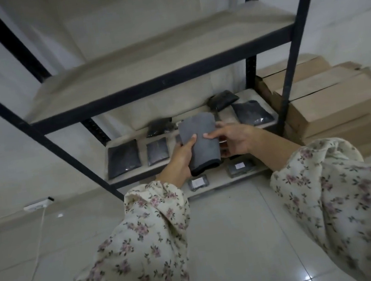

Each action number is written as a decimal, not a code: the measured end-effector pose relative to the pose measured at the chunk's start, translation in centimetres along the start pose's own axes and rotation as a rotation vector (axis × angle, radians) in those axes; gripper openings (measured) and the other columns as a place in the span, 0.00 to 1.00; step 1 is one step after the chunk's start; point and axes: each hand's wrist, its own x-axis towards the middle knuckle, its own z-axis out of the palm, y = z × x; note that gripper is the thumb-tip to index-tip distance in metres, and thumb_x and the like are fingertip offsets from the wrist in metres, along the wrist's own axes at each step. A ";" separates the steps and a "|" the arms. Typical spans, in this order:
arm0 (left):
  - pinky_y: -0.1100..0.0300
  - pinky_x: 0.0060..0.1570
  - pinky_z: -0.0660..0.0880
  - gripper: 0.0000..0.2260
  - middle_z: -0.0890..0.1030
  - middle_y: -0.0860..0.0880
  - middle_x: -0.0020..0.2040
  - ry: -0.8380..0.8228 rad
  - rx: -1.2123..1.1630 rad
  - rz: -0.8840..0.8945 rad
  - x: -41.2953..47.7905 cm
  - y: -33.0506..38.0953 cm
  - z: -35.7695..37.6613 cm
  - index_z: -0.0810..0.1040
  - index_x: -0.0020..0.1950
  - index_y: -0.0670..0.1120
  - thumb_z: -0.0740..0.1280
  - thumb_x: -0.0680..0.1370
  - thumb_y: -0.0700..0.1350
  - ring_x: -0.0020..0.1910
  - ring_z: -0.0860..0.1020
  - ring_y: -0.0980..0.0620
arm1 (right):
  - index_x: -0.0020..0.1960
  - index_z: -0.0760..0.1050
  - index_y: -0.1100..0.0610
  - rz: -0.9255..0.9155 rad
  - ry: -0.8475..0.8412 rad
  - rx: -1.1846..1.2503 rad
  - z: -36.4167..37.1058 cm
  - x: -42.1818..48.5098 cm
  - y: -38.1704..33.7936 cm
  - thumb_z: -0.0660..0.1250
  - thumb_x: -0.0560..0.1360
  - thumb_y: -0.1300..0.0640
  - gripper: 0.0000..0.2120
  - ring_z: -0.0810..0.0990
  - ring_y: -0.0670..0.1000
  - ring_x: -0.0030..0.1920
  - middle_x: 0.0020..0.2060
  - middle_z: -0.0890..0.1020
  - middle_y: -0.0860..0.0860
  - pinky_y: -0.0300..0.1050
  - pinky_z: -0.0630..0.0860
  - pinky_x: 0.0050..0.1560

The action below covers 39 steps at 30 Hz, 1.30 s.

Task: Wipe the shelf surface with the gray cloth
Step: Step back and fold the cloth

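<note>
Where fingers (190, 142) pinch, gray cloth (198, 126) lies.

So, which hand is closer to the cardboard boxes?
Right. The right hand, pinching the gray cloth, is left of the cardboard boxes; the left hand grips the cloth's left edge, farther off.

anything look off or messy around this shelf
Nothing spilled or broken. The dark packets on the middle shelf lie at mixed angles, and a power strip sits loose on the floor, cable trailing.
</note>
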 end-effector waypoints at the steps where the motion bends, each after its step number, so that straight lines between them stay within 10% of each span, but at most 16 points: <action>1: 0.46 0.42 0.79 0.20 0.77 0.40 0.57 0.008 0.018 -0.009 0.4 -0.3 1.0 0.68 0.63 0.44 0.68 0.75 0.48 0.50 0.79 0.40 | 0.64 0.68 0.52 -0.008 0.000 0.003 -1.3 -0.1 0.1 0.69 0.72 0.62 0.23 0.76 0.55 0.50 0.53 0.76 0.55 0.52 0.76 0.47; 11: 0.48 0.51 0.77 0.27 0.74 0.43 0.64 -0.037 -0.061 0.027 1.6 -6.4 18.3 0.61 0.70 0.46 0.67 0.74 0.35 0.60 0.76 0.42 | 0.67 0.69 0.48 0.062 -0.018 -0.012 -21.1 -1.0 1.5 0.71 0.71 0.56 0.25 0.77 0.58 0.58 0.61 0.77 0.56 0.58 0.76 0.56; 19: 0.46 0.47 0.77 0.33 0.67 0.44 0.69 0.050 0.013 -0.018 2.0 -15.9 29.1 0.59 0.69 0.60 0.68 0.73 0.33 0.63 0.71 0.42 | 0.73 0.52 0.35 0.087 -0.223 -0.187 -34.2 -2.8 6.0 0.69 0.67 0.73 0.50 0.74 0.51 0.57 0.69 0.65 0.49 0.56 0.77 0.54; 39: 0.53 0.57 0.74 0.48 0.66 0.40 0.70 -0.168 0.663 -0.163 29.3 -57.0 29.3 0.50 0.74 0.53 0.76 0.65 0.34 0.65 0.70 0.42 | 0.74 0.52 0.40 0.369 -0.193 -0.531 -54.9 20.6 42.7 0.69 0.65 0.76 0.51 0.71 0.61 0.63 0.67 0.63 0.53 0.60 0.75 0.59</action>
